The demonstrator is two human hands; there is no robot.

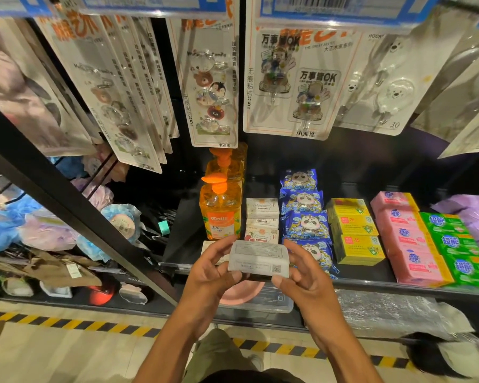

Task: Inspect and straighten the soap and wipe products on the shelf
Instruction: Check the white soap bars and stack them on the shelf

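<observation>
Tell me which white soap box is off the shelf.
The box gripped between left hand and right hand; the others sit shelved beside the orange bottle.

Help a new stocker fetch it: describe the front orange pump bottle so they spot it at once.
Find the black metal shelf below the hanging hook cards and go to its left end. The clear orange plastic pump bottle heads its row there, left of the stacked small white cardboard boxes. Only its row stands tall; the neighbours are all low and flat.
</observation>
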